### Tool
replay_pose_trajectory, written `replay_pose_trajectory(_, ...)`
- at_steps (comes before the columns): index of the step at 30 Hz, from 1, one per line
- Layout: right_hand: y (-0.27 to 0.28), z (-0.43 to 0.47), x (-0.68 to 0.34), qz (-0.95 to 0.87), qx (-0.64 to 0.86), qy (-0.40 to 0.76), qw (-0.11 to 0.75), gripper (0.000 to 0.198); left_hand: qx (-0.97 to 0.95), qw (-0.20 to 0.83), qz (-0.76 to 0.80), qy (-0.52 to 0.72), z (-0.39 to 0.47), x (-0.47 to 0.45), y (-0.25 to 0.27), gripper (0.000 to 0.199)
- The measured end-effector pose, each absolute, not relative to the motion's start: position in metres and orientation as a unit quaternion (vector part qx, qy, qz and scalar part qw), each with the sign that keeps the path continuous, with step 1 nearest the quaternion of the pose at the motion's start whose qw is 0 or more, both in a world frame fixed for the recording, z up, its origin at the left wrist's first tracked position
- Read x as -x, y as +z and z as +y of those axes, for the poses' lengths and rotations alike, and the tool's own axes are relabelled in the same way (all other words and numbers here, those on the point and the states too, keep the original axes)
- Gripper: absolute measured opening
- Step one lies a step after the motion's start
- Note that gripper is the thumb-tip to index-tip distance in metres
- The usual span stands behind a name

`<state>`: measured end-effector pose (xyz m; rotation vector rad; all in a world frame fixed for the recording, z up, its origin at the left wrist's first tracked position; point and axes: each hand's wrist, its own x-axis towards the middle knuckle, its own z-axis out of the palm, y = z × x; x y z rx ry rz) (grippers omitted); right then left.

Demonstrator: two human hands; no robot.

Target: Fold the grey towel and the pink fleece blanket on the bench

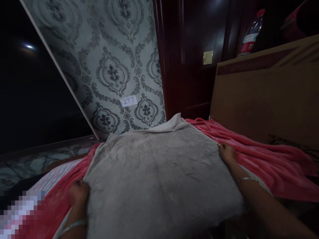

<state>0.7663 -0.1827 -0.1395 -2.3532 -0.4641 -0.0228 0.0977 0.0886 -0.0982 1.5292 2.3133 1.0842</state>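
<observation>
A grey plush cloth (154, 166), perhaps a blanket, spreads across the middle, its far edge folded up to show a pale underside. My left hand (79, 192) is closed on its left edge, somewhat smeared by motion. Farther away, my right hand (227, 153) pinches the right edge with fingers curled. Beneath the grey cloth lies a pink-red blanket (259, 156), which shows on both sides. Each wrist wears a bracelet.
Patterned wallpaper (114, 73) with a paper label (129, 100) reading 277 rises behind. A dark red door (191, 83) stands beside it. At right, a large cardboard box (264, 96) has a plastic bottle (250, 36) on top. A dark screen (37, 89) is at left.
</observation>
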Motion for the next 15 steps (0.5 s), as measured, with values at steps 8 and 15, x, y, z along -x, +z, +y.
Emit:
replay_pose_trajectory(8, -0.146, -0.181, -0.772, -0.172, 0.921, -0.01, 0.35, 0.041, -0.498, 0.104, 0.801, 0.315, 0.07, -0.111, -0.082, 0.05)
replay_pose_trajectory(15, -0.142, -0.184, -0.769, -0.175, 0.924, -0.015, 0.339, 0.041, -0.495, 0.101, 0.802, 0.318, 0.065, -0.118, -0.08, 0.048)
